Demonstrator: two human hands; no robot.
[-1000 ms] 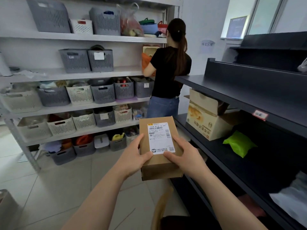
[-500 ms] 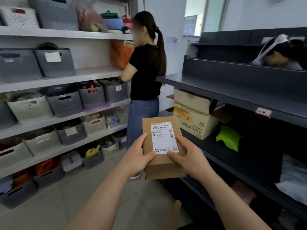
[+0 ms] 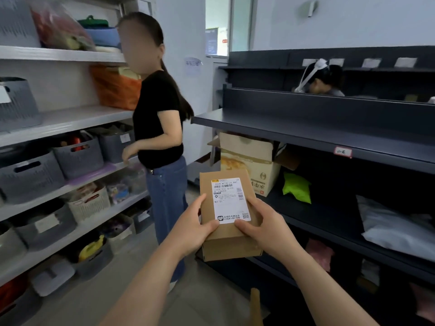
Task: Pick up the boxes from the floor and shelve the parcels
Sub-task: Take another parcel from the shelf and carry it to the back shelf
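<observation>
A small brown cardboard box (image 3: 227,241) with a white shipping label on top is held flat at waist height in front of me. My left hand (image 3: 194,228) grips its left edge with the thumb on top, and my right hand (image 3: 261,228) grips its right edge the same way. To my right stands the dark shelving unit (image 3: 317,140). Its middle shelf holds an open printed carton (image 3: 249,162), a green bag (image 3: 297,187) and a white soft parcel (image 3: 400,234).
A person in a black shirt and jeans (image 3: 160,147) stands close ahead on the left, in the aisle. White shelves (image 3: 68,118) with several grey baskets line the left side. Another person's head (image 3: 323,80) shows behind the dark unit. A brown piece (image 3: 256,307) sticks up by my right forearm.
My view has swung right and moved closer to the dark shelves. The person ahead has turned away from the white shelf. Both hands keep the same hold on the box.
</observation>
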